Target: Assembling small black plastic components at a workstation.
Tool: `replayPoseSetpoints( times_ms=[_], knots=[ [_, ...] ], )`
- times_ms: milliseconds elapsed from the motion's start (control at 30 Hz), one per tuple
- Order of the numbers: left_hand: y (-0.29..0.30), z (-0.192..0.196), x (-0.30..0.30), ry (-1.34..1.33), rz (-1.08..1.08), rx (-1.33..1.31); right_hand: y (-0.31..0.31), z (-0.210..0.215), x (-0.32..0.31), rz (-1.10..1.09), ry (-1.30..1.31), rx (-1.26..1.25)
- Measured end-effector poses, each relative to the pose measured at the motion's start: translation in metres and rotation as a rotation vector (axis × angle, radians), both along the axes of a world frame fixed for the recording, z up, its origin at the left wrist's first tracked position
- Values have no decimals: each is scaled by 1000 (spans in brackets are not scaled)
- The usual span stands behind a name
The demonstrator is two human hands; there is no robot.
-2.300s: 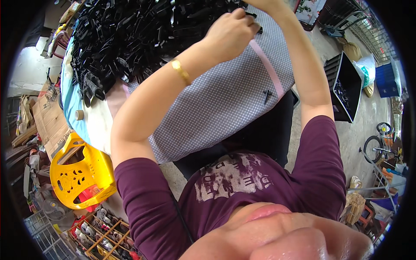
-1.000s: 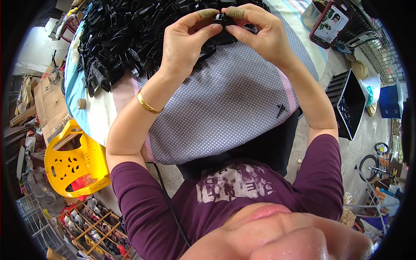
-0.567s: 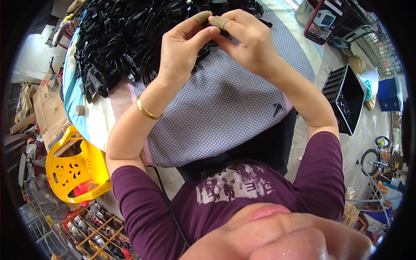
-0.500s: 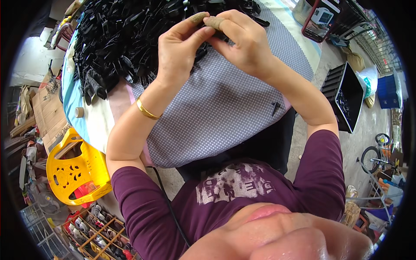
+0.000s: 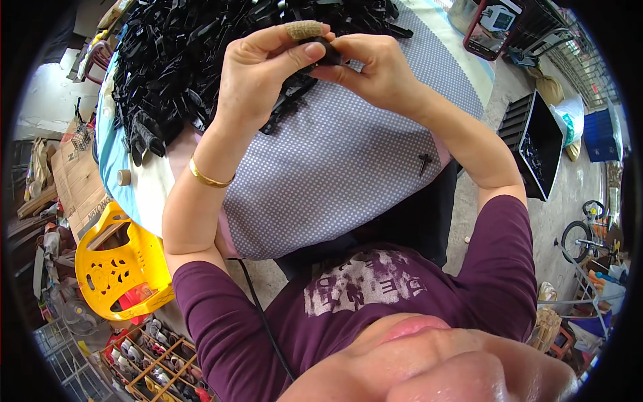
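Above the far part of the table, both of my hands grip a small black plastic part, its exact kind unclear because fingers cover much of it. My left hand pinches one side with thumb and index finger; a tan finger sleeve covers that index finger. On the other side, my right hand closes its thumb and fingers on the same piece. Behind and left of my hands spreads a big heap of black plastic parts. A single small black part lies apart near the table's right edge.
A grey dotted cloth covers the table. A tape roll lies at its left, beside a yellow plastic chair. To the right, a black crate holding dark parts stands on the floor. A phone is at the far right.
My hands have come slightly nearer, with the left also shifting left. The black part between them now shows; before, fingers hid it.
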State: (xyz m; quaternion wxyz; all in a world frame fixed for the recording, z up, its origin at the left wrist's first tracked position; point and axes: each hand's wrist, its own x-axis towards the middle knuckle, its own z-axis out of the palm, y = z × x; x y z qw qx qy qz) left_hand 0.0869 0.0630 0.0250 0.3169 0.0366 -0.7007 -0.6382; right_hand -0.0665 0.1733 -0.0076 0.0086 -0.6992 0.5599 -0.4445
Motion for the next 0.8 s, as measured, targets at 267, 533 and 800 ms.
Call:
replayPoseSetpoints(
  times_ms=[267,533,800],
  knots=[
    [37,-7,-3,-226,-10,-418,10,35,-59,-39,-155,214],
    [19,-35,-22,-115,434,-1318,1,24,-44,-180,275,195],
    [5,-42,-25,-381,454,-1190,-3,16,-29,-46,248,111]
  ],
)
